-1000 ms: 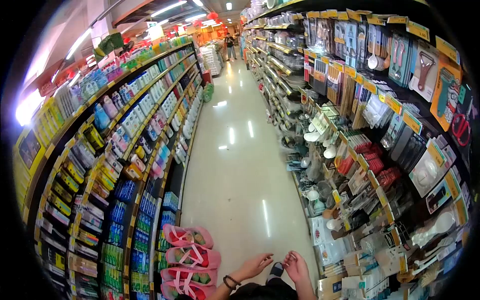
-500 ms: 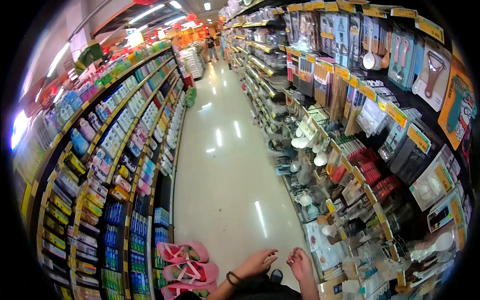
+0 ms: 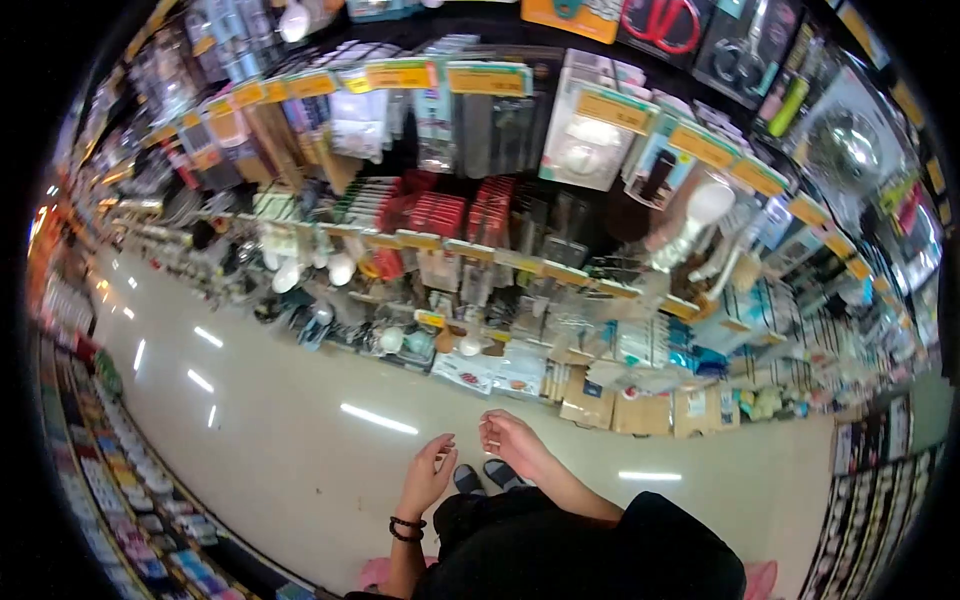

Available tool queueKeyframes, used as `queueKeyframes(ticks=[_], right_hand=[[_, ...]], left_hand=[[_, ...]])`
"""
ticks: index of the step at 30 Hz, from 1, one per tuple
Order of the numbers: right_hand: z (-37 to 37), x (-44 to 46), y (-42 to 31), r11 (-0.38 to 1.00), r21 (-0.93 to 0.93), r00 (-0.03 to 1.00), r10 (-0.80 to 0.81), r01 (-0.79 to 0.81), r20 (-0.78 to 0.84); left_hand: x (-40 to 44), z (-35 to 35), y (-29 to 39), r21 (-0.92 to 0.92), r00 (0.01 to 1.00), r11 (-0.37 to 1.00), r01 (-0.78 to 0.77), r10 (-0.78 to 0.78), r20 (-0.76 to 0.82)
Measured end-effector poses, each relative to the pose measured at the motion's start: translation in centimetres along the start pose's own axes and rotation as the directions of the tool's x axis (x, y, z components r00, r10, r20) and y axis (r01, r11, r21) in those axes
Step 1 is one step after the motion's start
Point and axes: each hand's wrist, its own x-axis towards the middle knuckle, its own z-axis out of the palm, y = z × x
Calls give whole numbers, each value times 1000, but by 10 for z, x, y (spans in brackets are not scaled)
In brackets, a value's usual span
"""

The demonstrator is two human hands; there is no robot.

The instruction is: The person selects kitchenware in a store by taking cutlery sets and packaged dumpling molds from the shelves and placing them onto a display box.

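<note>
Both hands hang in front of the body over the pale floor (image 3: pixel 290 450), close together but apart. My left hand (image 3: pixel 430 472), with a dark beaded bracelet (image 3: pixel 407 528) on its wrist, has loosely bent fingers and nothing visible in it. To its right, my right hand (image 3: pixel 508 440) is held with fingers curled loosely, also without any object. Neither touches the shelf goods. Nearest beyond them are flat white packages (image 3: pixel 490 368) at the foot of the kitchenware rack, with cardboard boxes (image 3: pixel 587 398) beside them.
Hanging kitchen tools fill the rack, including a white ladle (image 3: pixel 708 203), red-handled scissors (image 3: pixel 662 22) and red packs (image 3: pixel 437 213). Shelves of bottles (image 3: pixel 130 460) stand at lower left, another rack (image 3: pixel 880 510) at lower right. Pink bags (image 3: pixel 378 574) lie behind the body.
The view has swung right, from looking down the aisle to facing the kitchenware rack. Both sandaled feet now show below the hands. The hands remain raised and empty.
</note>
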Motion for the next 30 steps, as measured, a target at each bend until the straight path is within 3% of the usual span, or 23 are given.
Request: queueKeyframes(ticks=[6,12,16,18,20,24,26,30], right_hand=[[-18,-41,-17,984,-31,972,-178,175,-151],[-12,-48,-78,913,30,913,-407,406,21],[18,-36,-142,818,47,815,-575,573,67],[24,-21,-177,776,106,766,-631,622,122],[30,-6,-209,752,168,735,-659,638,161],[22,40,-272,679,286,623,-734,676,269],[3,75,-298,687,397,694,-704,609,153],[4,100,-319,695,235,711,-703,679,26]], left_hand=[[64,14,18,-96,973,990,-108,125,192],[152,25,97,-240,896,916,-321,376,235],[235,35,181,-236,793,774,-588,609,23],[268,46,221,-334,793,730,-596,600,-106],[314,60,232,-127,732,726,-676,639,-237],[365,77,245,137,653,729,-671,668,-355],[365,80,254,36,754,807,-590,566,-333],[373,102,249,111,656,808,-579,543,-524]])
